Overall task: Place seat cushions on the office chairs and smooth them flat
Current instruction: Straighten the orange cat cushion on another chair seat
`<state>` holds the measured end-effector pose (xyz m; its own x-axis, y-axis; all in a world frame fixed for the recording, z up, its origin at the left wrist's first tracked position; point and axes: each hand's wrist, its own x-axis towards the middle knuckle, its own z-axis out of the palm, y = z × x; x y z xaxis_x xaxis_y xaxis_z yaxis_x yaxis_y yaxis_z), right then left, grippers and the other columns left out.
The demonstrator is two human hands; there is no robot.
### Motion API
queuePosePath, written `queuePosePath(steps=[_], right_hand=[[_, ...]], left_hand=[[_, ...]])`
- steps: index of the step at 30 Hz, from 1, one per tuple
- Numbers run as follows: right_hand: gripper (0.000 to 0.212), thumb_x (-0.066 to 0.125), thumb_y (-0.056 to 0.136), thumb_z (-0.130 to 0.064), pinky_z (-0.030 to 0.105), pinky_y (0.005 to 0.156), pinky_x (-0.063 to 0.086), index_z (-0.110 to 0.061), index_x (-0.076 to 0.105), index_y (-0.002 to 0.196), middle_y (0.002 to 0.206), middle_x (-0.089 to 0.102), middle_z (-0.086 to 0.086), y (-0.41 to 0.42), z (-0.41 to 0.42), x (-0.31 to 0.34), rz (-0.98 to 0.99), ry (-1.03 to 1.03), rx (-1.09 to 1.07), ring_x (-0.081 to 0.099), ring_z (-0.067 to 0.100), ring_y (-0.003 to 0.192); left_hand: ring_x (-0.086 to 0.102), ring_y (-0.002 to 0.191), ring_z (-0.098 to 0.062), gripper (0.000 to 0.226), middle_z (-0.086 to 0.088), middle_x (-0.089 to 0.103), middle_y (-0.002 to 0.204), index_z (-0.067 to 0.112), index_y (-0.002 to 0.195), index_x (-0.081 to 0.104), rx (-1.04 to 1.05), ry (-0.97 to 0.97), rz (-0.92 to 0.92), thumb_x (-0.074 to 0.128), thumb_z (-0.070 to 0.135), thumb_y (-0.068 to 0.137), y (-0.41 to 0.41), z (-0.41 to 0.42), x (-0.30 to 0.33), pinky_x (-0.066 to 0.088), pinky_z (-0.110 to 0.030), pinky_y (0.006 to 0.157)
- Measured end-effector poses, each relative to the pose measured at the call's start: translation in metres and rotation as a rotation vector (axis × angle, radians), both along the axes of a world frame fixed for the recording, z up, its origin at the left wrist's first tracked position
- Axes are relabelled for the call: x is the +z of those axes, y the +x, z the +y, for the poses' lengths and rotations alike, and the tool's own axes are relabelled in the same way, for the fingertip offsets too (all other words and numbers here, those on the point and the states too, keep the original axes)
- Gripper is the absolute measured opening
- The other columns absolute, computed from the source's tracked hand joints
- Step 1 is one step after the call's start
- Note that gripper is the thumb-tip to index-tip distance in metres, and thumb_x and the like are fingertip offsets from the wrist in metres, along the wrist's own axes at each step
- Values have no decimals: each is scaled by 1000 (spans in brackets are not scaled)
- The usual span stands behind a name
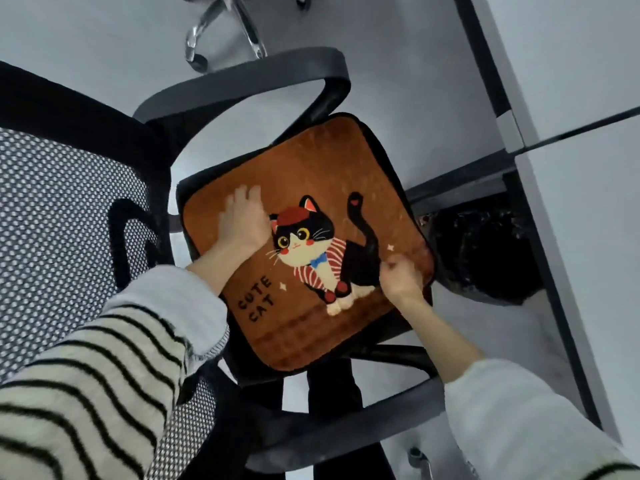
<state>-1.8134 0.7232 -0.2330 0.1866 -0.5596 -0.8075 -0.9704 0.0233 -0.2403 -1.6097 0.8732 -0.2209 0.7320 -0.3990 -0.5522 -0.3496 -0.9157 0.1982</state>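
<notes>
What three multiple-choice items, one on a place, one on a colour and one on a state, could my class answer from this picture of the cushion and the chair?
1. Where does the cushion lie?
A. on the seat of the office chair
B. on the floor
C. on a desk

2. What colour is the cushion's background?
A. blue
B. orange-brown
C. white

3. How does the left hand lie?
A. curled round an armrest
B. hanging clear of the cushion
C. flat on the cushion, fingers spread

Answers: 1 A, the cushion sits between the chair's armrests, beside the mesh back. 2 B, orange-brown plush surrounds the printed cat. 3 C, the palm presses down beside the cat's head, while the right hand grips the cushion near its edge with curled fingers.
</notes>
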Motion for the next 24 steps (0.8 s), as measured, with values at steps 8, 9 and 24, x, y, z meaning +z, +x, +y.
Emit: queuePosePath(steps=[8,9,24], right_hand=[[48,53,89,-18,40,92,50,-3,44,133,134,48,16,-26,12,-38,168,58,-741,55,35,112],[50,54,89,-17,39,95,48,-1,42,135,137,44,18,-26,11,-40,213,-1,-727,52,36,116],[42,45,92,-10,41,95,46,-1,45,133,133,49,21,-10,17,-25,230,-124,-667,53,38,115]], left_hand=[[-6,145,-34,73,-15,-10,158,17,150,-5,-234,148,1,42,17,94,28,-22,-52,6,-56,116],[-8,145,-35,75,-16,-12,157,19,150,-6,-237,171,15,43,17,94,33,-23,-55,5,-57,116],[53,95,-44,33,-28,51,109,0,124,53,-177,-87,-335,40,4,94,44,5,-37,43,-51,66]])
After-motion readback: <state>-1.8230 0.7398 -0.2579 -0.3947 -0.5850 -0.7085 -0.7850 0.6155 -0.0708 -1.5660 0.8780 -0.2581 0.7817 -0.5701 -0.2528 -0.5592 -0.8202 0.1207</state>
